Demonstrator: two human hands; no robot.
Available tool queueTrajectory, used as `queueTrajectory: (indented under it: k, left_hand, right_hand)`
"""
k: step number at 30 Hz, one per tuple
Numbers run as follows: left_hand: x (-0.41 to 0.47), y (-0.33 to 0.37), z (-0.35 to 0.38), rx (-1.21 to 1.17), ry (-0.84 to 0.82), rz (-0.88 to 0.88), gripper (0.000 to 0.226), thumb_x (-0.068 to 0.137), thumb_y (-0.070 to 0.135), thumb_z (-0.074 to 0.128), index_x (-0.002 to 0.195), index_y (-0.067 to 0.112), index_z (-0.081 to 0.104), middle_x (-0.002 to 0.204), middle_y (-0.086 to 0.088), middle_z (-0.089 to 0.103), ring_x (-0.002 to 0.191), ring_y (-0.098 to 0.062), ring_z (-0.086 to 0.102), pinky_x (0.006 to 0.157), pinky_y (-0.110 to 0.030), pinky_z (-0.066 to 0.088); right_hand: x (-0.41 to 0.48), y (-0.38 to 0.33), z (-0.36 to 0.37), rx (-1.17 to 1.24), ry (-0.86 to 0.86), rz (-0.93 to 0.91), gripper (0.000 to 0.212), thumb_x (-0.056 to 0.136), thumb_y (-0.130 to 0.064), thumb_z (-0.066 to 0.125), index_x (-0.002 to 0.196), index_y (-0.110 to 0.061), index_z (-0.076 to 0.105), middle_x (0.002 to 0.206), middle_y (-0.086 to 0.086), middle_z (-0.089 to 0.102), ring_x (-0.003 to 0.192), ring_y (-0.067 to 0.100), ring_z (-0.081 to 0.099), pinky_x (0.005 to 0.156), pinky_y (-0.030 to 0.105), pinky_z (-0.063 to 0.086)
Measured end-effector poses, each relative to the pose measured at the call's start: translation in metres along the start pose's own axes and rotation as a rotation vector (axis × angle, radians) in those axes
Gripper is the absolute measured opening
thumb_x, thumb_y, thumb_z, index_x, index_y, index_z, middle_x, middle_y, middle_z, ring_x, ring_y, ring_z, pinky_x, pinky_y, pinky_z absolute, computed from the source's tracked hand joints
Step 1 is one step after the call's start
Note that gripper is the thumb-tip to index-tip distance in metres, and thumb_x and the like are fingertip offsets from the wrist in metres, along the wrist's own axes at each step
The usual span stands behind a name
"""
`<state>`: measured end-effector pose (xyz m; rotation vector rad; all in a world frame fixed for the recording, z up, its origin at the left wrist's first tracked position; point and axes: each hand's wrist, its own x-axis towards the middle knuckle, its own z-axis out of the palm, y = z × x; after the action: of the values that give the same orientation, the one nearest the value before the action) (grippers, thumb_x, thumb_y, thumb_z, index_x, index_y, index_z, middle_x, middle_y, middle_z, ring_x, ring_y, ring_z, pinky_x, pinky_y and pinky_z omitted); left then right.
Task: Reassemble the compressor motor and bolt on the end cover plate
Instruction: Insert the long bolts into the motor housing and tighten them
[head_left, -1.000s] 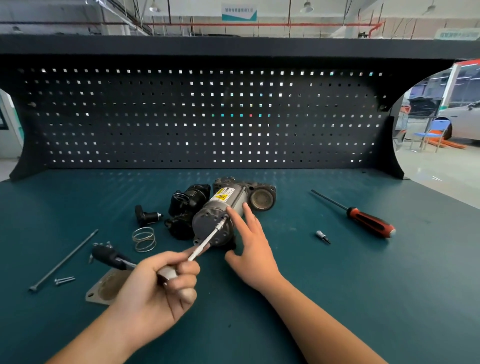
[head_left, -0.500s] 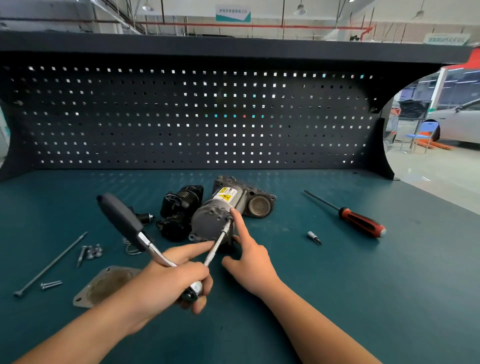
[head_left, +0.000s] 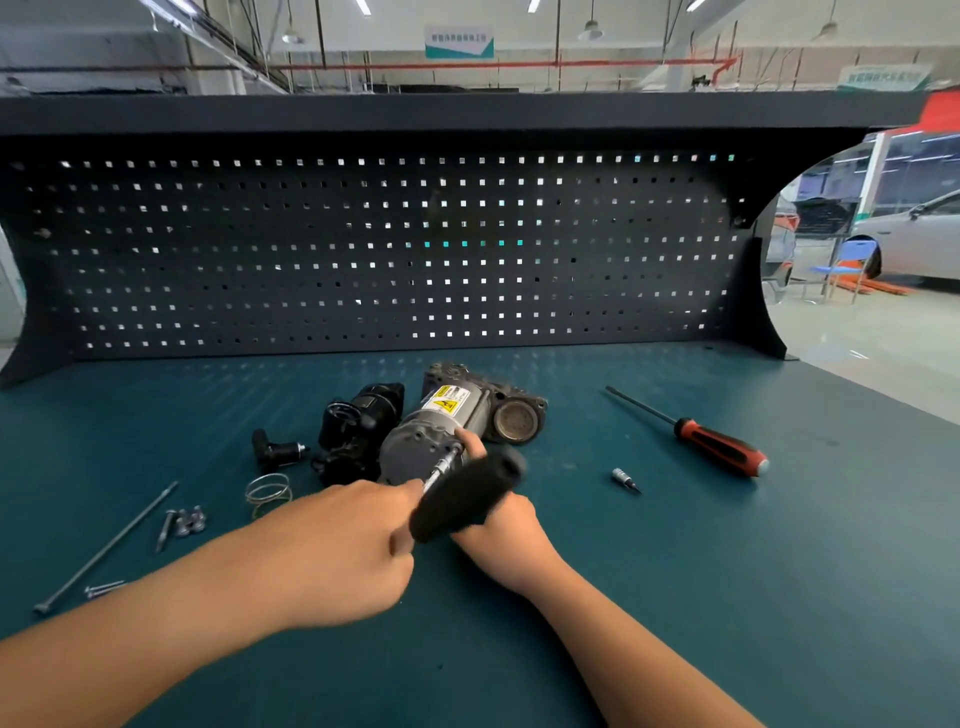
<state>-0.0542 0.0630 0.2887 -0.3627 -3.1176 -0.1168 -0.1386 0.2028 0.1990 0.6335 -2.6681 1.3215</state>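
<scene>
Teal worktop (head_left: 779, 597), closed at the back by a black pegboard (head_left: 363, 260) and open along its right edge. The motor (head_left: 415, 447) lies on its side at centre, just beside a black housing (head_left: 358, 431) and well apart from every edge. Left grip (head_left: 337, 551) is clamped round a black-handled wrench (head_left: 467, 499) whose steel shaft meets the motor's near end face. Right grip (head_left: 506, 540) is unclenched, forefinger straight on the motor beside the shaft, the rest partly hidden by the handle. Left side: long rod (head_left: 109, 545), screws (head_left: 182, 522), wire rings (head_left: 267, 491); right side: bit (head_left: 623, 478), red-handled screwdriver (head_left: 717, 449), then bare surface to the edge.
</scene>
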Motion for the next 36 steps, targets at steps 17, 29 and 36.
queueTrajectory:
  k: [17, 29, 36]
  left_hand:
    - [-0.014, -0.009, 0.05, -1.434, 0.158, -0.313, 0.04, 0.089, -0.009, 0.048, 0.11, 0.023, 0.059, 0.066, -0.014, 0.069, 0.042, -0.019, 0.057, 0.039, -0.022, 0.045]
    - [-0.013, -0.018, 0.04, -2.392, -0.034, -0.183, 0.051, 0.033, -0.001, 0.084, 0.08, -0.004, 0.065, 0.052, 0.001, 0.036, 0.028, -0.001, 0.023, 0.025, -0.015, 0.022]
    - [-0.008, -0.018, 0.047, -1.981, 0.048, -0.265, 0.044, 0.07, 0.004, 0.047, 0.111, 0.005, 0.064, 0.052, -0.004, 0.041, 0.03, -0.008, 0.032, 0.032, -0.019, 0.033]
  right_hand:
    - [0.003, -0.002, 0.005, -0.131, -0.022, -0.062, 0.091, 0.083, -0.01, 0.044, 0.135, -0.061, -0.01, 0.086, 0.0, 0.054, 0.088, 0.022, 0.047, 0.1, 0.042, 0.037]
    - [0.005, 0.004, 0.009, -0.152, -0.032, -0.078, 0.097, 0.083, -0.014, 0.048, 0.118, -0.064, -0.027, 0.097, -0.001, 0.046, 0.097, 0.023, 0.049, 0.092, 0.034, 0.038]
    - [0.005, 0.004, 0.008, -0.128, -0.025, -0.076, 0.095, 0.082, -0.014, 0.047, 0.116, -0.07, -0.021, 0.115, 0.007, 0.052, 0.105, 0.026, 0.05, 0.1, 0.037, 0.037]
